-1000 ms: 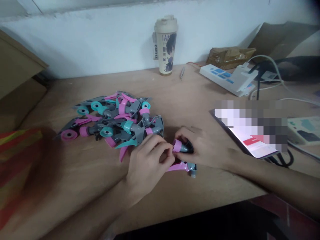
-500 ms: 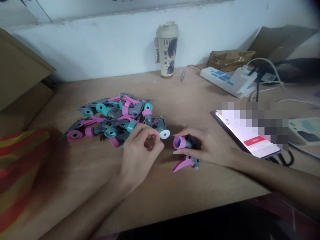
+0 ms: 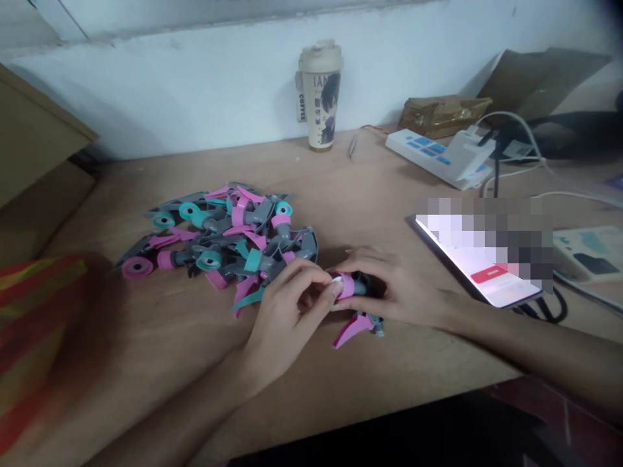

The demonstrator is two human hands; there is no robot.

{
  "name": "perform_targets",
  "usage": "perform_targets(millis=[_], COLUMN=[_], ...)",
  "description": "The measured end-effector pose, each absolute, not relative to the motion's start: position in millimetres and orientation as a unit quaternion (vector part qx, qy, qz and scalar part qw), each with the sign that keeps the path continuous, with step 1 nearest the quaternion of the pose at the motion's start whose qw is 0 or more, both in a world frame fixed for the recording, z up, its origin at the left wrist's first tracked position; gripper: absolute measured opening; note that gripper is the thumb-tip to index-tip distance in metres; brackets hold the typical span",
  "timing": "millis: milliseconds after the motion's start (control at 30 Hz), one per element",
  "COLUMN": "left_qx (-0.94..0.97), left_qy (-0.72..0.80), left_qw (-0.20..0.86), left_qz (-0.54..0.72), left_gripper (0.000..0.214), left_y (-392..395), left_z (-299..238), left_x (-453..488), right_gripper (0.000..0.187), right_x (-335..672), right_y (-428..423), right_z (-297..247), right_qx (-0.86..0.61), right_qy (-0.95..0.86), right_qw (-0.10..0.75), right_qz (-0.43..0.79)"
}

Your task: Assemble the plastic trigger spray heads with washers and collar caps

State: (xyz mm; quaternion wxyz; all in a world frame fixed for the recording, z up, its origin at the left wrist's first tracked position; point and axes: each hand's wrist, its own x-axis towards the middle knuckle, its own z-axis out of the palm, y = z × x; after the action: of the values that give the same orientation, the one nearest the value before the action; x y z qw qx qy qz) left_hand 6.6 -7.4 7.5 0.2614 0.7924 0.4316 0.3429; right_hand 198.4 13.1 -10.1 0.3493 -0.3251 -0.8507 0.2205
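My right hand (image 3: pixel 394 285) grips a grey spray trigger head (image 3: pixel 357 305) with a pink collar and pink lever, resting low over the wooden table (image 3: pixel 370 194). My left hand (image 3: pixel 292 311) pinches a small white round disc (image 3: pixel 337 281) and presses it against the open end of the pink collar. Just left of my hands lies a pile of spray heads (image 3: pixel 224 233) in grey, pink and teal.
A phone (image 3: pixel 479 259) with a lit screen lies to the right. A beige coffee tumbler (image 3: pixel 320 94) stands at the back by the wall. A white power strip (image 3: pixel 440 155) with cables and a brown package (image 3: pixel 442 113) sit at the back right. Cardboard (image 3: pixel 34 149) rises at the left.
Half a second ago my left hand held the white disc apart from the collar; now it has brought the disc onto the collar's opening. My right hand has kept its hold.
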Motion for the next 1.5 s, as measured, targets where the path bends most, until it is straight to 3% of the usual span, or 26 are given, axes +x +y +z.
perform_targets(millis=[333, 467, 700, 967, 1500], left_qx=[0.745, 0.687, 0.67, 0.742, 0.765], left_qy=[0.472, 0.466, 0.429, 0.421, 0.431], left_qw=[0.205, 0.284, 0.422, 0.313, 0.257], left_qz=[0.424, 0.48, 0.435, 0.416, 0.404], left_gripper=[0.015, 0.013, 0.008, 0.008, 0.007], left_y=[-1.4, 2.0, -8.9, -11.6, -8.7], left_z=[3.5, 7.7, 9.9, 10.1, 10.3], left_x=[-3.5, -3.1, 4.5, 4.1, 4.5], right_gripper=[0.033, 0.038, 0.04, 0.039, 0.038], right_x=[201.8, 203.3, 207.5, 204.5, 202.5], right_y=[14.3, 15.6, 17.3, 15.2, 13.0], right_z=[-5.2, -5.5, -5.3, -7.0, -8.5], right_qx=[-0.375, -0.372, -0.347, -0.312, -0.315], right_qy=[-0.84, -0.838, -0.841, -0.838, -0.85], right_qw=[0.358, 0.358, 0.368, 0.383, 0.383], right_qz=[0.164, 0.178, 0.193, 0.23, 0.177])
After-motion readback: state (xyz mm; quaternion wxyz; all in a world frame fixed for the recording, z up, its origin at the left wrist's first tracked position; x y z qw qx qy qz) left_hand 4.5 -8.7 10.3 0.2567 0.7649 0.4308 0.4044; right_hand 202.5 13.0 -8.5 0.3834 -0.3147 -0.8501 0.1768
